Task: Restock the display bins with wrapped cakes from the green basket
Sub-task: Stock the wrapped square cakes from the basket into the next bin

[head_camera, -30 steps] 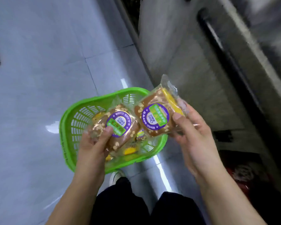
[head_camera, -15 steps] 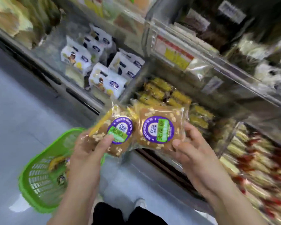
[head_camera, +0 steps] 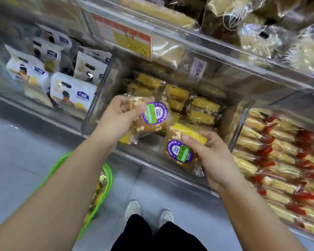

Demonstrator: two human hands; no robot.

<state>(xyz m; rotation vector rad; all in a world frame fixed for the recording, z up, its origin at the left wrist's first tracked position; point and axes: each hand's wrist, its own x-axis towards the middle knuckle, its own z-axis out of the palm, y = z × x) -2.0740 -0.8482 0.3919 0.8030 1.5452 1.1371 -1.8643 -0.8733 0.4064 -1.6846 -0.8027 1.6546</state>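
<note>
The left forearm point(head_camera: 49, 192) hides most of the green basket point(head_camera: 108, 180) at lower left; only a strip of rim and a few wrapped cakes inside show. Both forearms run off the bottom edge. The left hand point(head_camera: 116, 118) covers the near end of its cake point(head_camera: 150, 115); the right hand point(head_camera: 212, 156) covers 1 side of the other cake point(head_camera: 179, 149). The price sign point(head_camera: 125, 35) at upper centre is too blurred to read. Upper right, the bagged goods point(head_camera: 261, 24) smear into glare.

Shop: clear display bins point(head_camera: 232, 127) of wrapped snacks, price sign point(head_camera: 123, 36), tiled aisle.
</note>
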